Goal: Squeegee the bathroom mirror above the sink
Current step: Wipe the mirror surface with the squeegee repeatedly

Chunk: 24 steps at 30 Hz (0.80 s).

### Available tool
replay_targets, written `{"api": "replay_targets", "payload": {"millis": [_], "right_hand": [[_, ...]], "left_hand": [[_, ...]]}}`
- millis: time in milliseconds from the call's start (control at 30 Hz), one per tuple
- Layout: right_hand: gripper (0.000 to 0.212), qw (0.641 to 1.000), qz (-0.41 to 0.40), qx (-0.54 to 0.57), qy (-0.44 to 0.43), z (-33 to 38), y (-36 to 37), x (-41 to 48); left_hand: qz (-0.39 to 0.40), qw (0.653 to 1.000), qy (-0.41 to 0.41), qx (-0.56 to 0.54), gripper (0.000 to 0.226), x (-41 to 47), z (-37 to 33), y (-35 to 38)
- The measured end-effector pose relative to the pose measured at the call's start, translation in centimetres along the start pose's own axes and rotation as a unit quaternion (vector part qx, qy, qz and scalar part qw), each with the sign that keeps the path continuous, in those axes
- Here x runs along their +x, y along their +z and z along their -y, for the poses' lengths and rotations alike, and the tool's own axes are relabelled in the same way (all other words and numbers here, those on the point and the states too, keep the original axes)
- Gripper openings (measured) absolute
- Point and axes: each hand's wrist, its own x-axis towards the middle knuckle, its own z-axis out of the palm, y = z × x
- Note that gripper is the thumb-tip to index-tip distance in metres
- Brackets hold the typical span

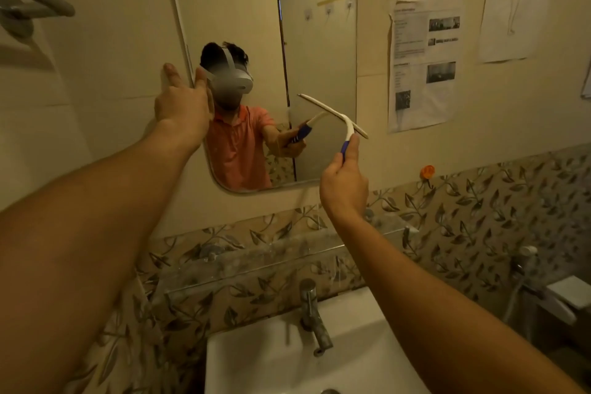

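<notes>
The squeegee [334, 114] is at the lower right part of the mirror [319, 41]. Its white blade lies slanted, and its outer end passes a little over the mirror's right edge. The blade seems to touch the glass, but I cannot say this for sure.

The right grip [343, 184], a bare hand, is below the blade and in front of the mirror's lower right corner. Its fingers and thumb are curled around the blue handle.

The left grip [180, 105] is at the mirror's left edge with the fingers spread and straight. They rest on the rim and on the wall just beside it, holding nothing.

I judge the squeegee to be light, with a stiff plastic body and a soft rubber lip that bends a little under pressure. The blue handle is the correct place to hold it. When wet it may be slippery, so the hold should be firm. The mirror is fragile, so the pressure should be even and gentle.
</notes>
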Motion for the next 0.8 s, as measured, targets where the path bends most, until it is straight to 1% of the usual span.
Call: {"api": "replay_targets", "payload": {"millis": [167, 367, 533, 700, 800], "right_hand": [[0.058, 1.000, 0.002, 0.010, 0.025, -0.4, 2.3, -2.5], [0.058, 0.997, 0.026, 0.035, 0.064, -1.7, 6.3, -7.5], [0.059, 0.995, 0.045, 0.058, 0.064, -2.2, 8.8, -10.7], [0.060, 0.991, 0.111, 0.057, 0.052, -2.2, 9.5, -13.6], [0.060, 0.993, 0.101, 0.050, 0.024, -2.4, 7.8, -12.5]], "left_hand": [[0.007, 1.000, 0.004, -0.016, 0.077, 0.5, 0.2, 0.1], [-0.002, 1.000, 0.014, -0.016, 0.078, 0.7, 0.5, 0.4], [-0.006, 1.000, 0.012, -0.019, 0.075, 0.8, 0.4, 0.6], [-0.008, 1.000, 0.012, -0.013, 0.076, 1.0, 0.6, 0.7], [-0.005, 1.000, 0.006, -0.017, 0.078, 1.4, 0.6, 1.0]]}}
